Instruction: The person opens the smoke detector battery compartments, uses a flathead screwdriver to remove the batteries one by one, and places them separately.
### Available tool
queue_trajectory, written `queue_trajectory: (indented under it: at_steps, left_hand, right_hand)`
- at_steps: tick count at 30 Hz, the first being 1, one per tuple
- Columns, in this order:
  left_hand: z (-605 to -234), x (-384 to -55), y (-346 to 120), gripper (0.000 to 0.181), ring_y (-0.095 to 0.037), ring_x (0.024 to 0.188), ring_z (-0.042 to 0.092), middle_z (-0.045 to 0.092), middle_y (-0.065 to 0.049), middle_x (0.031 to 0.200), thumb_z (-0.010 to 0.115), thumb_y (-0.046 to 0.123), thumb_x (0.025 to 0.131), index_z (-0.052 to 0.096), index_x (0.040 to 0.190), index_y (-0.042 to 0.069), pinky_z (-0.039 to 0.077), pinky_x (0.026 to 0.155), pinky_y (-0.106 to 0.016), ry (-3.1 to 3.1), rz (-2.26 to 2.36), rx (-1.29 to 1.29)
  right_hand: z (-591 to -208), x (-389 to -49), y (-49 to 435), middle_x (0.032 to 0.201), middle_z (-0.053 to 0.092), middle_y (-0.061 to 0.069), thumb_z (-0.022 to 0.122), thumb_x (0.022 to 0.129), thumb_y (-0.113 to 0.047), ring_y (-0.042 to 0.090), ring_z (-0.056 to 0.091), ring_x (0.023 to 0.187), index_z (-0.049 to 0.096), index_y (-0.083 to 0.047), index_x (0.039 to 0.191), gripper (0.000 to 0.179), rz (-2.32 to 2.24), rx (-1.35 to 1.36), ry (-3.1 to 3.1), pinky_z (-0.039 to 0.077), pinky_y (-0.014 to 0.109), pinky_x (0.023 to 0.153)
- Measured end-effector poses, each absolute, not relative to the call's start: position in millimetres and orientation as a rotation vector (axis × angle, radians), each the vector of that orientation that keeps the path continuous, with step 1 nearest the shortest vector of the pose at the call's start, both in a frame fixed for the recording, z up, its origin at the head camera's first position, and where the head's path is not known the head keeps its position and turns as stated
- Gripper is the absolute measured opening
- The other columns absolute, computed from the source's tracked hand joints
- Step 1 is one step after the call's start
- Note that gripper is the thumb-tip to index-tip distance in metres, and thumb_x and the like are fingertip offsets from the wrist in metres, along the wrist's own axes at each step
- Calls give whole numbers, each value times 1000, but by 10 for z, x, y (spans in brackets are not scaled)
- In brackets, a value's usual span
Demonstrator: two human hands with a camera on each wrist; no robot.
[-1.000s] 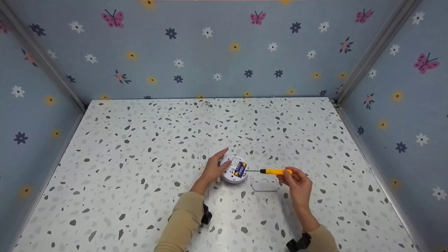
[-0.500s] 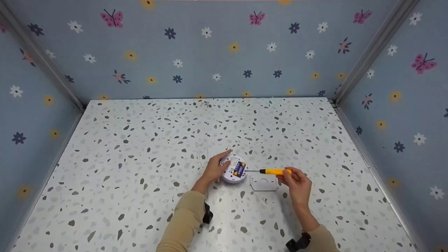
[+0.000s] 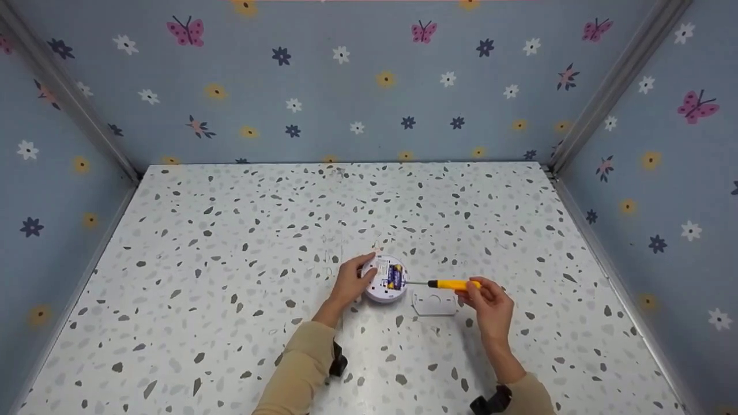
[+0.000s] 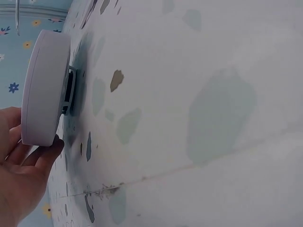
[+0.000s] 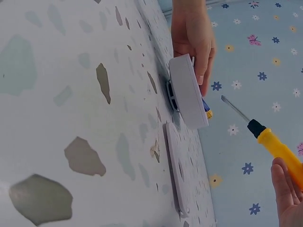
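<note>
My left hand (image 3: 350,283) grips a round white battery-powered device (image 3: 380,292) by its left edge, thumb on its upper face and fingers around the rim. Purple-and-gold batteries (image 3: 395,277) sit in the recess of that face. A small frame-like piece (image 4: 69,90) juts from its underside, close over the table, in the left wrist view. My right hand (image 3: 494,302) pinches the yellow handle of a screwdriver (image 3: 456,285), its shaft pointing left at the device. In the right wrist view, the screwdriver's tip (image 5: 223,98) is apart from the device, near the batteries' side.
A flat white cover (image 3: 435,305) lies on the speckled white table (image 3: 259,219), just right of the device and below the screwdriver. Blue flowered panels (image 3: 369,86) enclose the table at the back and both sides.
The device has tilted slightly in my left hand, so the batteries stand more upright in the head view. The left hand has shifted slightly down; the screwdriver stays nearly still.
</note>
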State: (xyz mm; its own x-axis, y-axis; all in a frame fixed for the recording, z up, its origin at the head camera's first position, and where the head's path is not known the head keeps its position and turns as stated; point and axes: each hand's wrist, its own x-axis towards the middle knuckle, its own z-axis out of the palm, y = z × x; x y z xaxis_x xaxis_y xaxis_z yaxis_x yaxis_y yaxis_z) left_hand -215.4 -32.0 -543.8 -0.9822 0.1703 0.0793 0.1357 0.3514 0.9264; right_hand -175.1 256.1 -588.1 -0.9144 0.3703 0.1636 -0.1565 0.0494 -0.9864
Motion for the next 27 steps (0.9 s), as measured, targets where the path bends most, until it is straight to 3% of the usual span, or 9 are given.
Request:
queue_trajectory:
  at_steps: [10, 19, 27]
  left_hand:
    - [-5429, -2047, -338, 40, -25, 96, 57, 54, -18, 117, 64, 8, 80, 54, 117, -3, 48, 77, -27, 2583, 1824, 110]
    - [-5406, -1961, -307, 39, -22, 79, 60, 60, -16, 97, 73, 8, 72, 59, 106, -5, 49, 69, -27, 2672, 1856, -16]
    - [-5380, -1870, -261, 37, -19, 72, 58, 59, -13, 90, 73, 11, 72, 60, 102, -5, 49, 59, -23, 2755, 1771, -147]
  right_hand:
    - [-5880, -1733, 2540, 86, 63, 19, 67, 78, -24, 32, 63, 72, 61, 0, 100, 33, 1987, -174, -1901, 51, 33, 62]
    - [-5879, -1718, 2522, 84, 63, 19, 67, 78, -23, 31, 63, 70, 62, -3, 98, 29, 1981, -199, -1900, 52, 33, 61]
    - [-5878, -1712, 2516, 85, 63, 18, 67, 78, -24, 31, 63, 71, 61, -1, 100, 32, 1983, -197, -1910, 51, 33, 61]
